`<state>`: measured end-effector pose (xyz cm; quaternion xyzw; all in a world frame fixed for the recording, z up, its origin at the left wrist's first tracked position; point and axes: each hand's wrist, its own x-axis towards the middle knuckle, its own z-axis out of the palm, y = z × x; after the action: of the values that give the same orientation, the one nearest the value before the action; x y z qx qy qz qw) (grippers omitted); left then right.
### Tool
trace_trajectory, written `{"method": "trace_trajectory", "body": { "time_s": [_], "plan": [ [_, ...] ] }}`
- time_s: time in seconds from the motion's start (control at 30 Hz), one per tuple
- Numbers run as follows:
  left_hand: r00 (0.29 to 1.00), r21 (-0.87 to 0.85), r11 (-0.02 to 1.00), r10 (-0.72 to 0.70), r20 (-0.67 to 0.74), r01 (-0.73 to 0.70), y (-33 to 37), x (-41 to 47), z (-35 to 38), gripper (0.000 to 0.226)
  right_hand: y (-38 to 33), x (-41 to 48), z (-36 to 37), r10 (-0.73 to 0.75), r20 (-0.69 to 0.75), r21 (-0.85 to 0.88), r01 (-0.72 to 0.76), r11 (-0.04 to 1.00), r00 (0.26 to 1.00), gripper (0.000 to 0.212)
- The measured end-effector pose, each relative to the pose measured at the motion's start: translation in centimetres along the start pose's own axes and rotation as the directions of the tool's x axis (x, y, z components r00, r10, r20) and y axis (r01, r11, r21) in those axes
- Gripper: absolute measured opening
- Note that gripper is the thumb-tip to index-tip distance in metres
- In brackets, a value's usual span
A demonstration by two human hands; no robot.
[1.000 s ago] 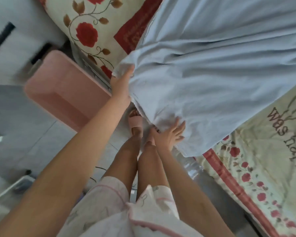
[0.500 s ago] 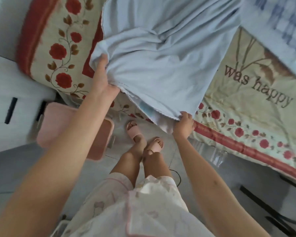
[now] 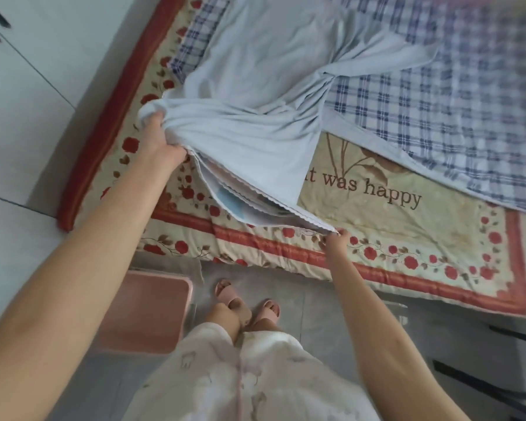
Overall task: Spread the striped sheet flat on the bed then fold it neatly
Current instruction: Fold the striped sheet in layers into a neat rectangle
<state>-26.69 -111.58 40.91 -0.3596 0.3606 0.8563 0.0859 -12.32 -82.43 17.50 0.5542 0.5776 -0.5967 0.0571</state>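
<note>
Left hand [image 3: 161, 141] grips and right hand [image 3: 336, 238] pinches the sheet [image 3: 255, 117] over the rose-bordered bed [image 3: 377, 214] beside a grey tiled floor [image 3: 316, 314].

Soft, even daylight fills the room, bright and a little washed out, with no glare anywhere. My pale blue cotton sheet [image 3: 249, 141] shows only gentle grey shading in its folds. A faint shadow lies under the raised edge between my left hand [image 3: 161, 139] and right hand [image 3: 336, 240]. The middle is sharp: the brown lettering on the cream rose-printed quilt [image 3: 377, 226] reads cleanly. Toward the top right the sheet's blue-checked side [image 3: 468, 86] smears into blur. The wide lens bows the quilt's red border [image 3: 286, 249] and swells my left forearm [image 3: 73, 284] at the bottom corner.
</note>
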Motion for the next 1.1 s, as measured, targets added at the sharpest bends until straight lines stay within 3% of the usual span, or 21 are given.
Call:
{"method": "trace_trajectory", "body": {
  "time_s": [0.1, 0.2, 0.3, 0.4, 0.47, 0.5, 0.57, 0.63, 0.67, 0.73, 0.83, 0.97, 1.03, 1.1],
  "plan": [
    [1.0, 0.01, 1.0, 0.007, 0.015, -0.007, -0.4, -2.0, 2.0, 0.024, -1.1, -0.8, -2.4, 0.043, 0.0, 0.01, -0.043, 0.999, 0.999, 0.005],
    [1.0, -0.009, 1.0, 0.006, -0.015, -0.006, -0.9, -3.7, 3.5, 0.026, -0.5, -2.3, -2.4, 0.111, -0.007, -0.023, -0.111, 0.994, 0.994, 0.034],
    [1.0, -0.064, 0.998, 0.015, 0.018, -0.013, -2.3, -5.9, 5.9, 0.025, -0.3, -6.7, 1.0, 0.055, 0.243, 0.134, -0.089, 0.987, 0.969, 0.033],
    [0.99, 0.232, 0.962, 0.142, 0.02, -0.143, -2.7, -5.5, 6.2, 0.045, -0.4, -10.3, 4.2, -0.227, 0.402, 0.061, 0.221, 0.973, 0.887, 0.033],
    [0.988, 0.475, 0.866, 0.146, 0.056, -0.155, -3.0, -4.4, 6.1, 0.078, -0.5, -11.5, 6.3, -0.326, 0.48, 0.003, 0.37, 0.929, 0.814, 0.047],
    [0.99, 0.561, 0.818, 0.136, 0.024, -0.126, -3.1, -4.2, 5.8, 0.083, -0.5, -12.1, 7.1, -0.361, 0.502, -0.028, 0.432, 0.901, 0.786, 0.047],
    [1.0, 0.477, 0.879, 0.0, 0.029, -0.014, -2.2, -2.8, 5.6, 0.051, -0.8, -13.1, 9.3, -0.442, 0.475, -0.069, 0.532, 0.844, 0.761, 0.044],
    [0.996, 0.177, 0.983, -0.052, 0.07, 0.039, -1.5, -1.4, 5.7, 0.027, -1.6, -14.4, 11.4, -0.524, 0.354, -0.085, 0.585, 0.807, 0.774, 0.052],
    [0.989, -0.04, 0.989, -0.139, 0.052, 0.141, -1.1, -0.9, 6.0, 0.021, -2.0, -14.9, 12.4, -0.568, 0.297, -0.103, 0.617, 0.78, 0.767, 0.06],
    [0.972, -0.156, 0.961, -0.218, 0.085, 0.229, -0.4, -1.0, 6.5, 0.015, -2.6, -15.6, 13.9, -0.667, 0.263, -0.191, 0.716, 0.672, 0.697, 0.069],
    [0.978, -0.055, 0.98, -0.188, 0.094, 0.193, 0.5, -2.4, 7.4, 0.014, -3.7, -15.8, 15.6, -0.708, 0.221, -0.22, 0.741, 0.634, 0.671, 0.051],
    [0.987, 0.183, 0.974, -0.145, 0.067, 0.131, 2.1, -0.6, 7.9, 0.008, -4.9, -13.9, 14.7, -0.628, 0.146, -0.269, 0.642, 0.718, 0.764, 0.013],
    [0.991, 0.278, 0.956, -0.118, 0.068, 0.095, 3.0, 0.8, 7.7, 0.016, -5.2, -13.1, 13.5, -0.582, 0.083, -0.319, 0.575, 0.753, 0.809, 0.008],
    [0.989, 0.337, 0.938, -0.118, 0.085, 0.083, 3.4, 1.6, 7.7, 0.006, -5.9, -13.3, 12.4, -0.539, -0.016, -0.271, 0.515, 0.813, 0.842, 0.01]
  ]
}}
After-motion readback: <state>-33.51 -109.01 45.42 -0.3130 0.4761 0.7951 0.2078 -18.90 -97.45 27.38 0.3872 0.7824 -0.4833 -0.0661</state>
